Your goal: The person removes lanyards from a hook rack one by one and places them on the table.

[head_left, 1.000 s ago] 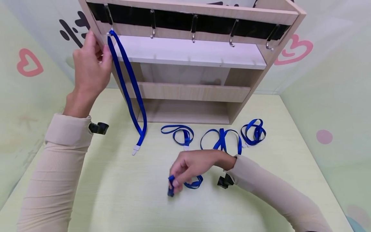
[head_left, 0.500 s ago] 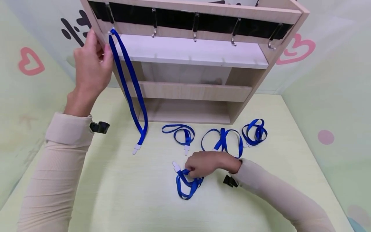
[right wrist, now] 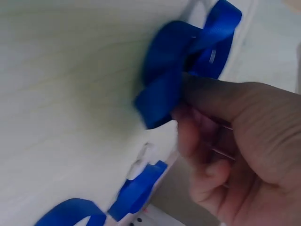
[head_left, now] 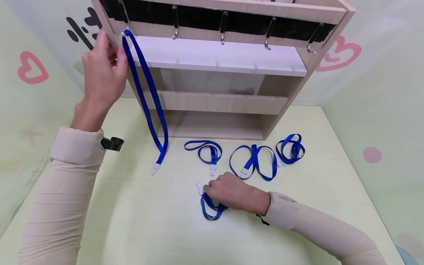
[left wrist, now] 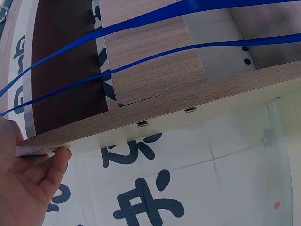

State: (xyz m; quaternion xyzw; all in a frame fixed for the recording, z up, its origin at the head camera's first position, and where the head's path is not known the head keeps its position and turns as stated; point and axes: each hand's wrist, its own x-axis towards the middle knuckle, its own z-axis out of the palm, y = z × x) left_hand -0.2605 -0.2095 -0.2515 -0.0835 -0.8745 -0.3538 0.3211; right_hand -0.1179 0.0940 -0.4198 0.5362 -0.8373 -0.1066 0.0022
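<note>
My left hand [head_left: 105,70] grips the left side panel of a wooden shelf [head_left: 218,103], thumb on the front and fingers behind its edge [left wrist: 141,109]. Just beside it, a blue lanyard [head_left: 150,84] hangs in a long loop from the leftmost hook [head_left: 126,18], its white clip at the bottom. Low over the table, my right hand [head_left: 233,193] pinches a coiled blue lanyard [head_left: 212,215] between thumb and fingers. In the right wrist view the folded blue strap [right wrist: 164,70] comes out past the fingertips. The hand covers part of this coil; its white clip [head_left: 200,188] points away to the left.
In front of the shelf lie three more blue lanyards: a looped one [head_left: 216,156], one crossed in the middle [head_left: 254,158] and a round coil [head_left: 294,159]. Several bare metal hooks [head_left: 222,36] line the black strip. Patterned walls [head_left: 381,121] flank the pale table [head_left: 149,221].
My right hand has lowered the lanyard from a raised, folded hold to a coil near the table, turning palm down over it. The left hand keeps its grip on the shelf.
</note>
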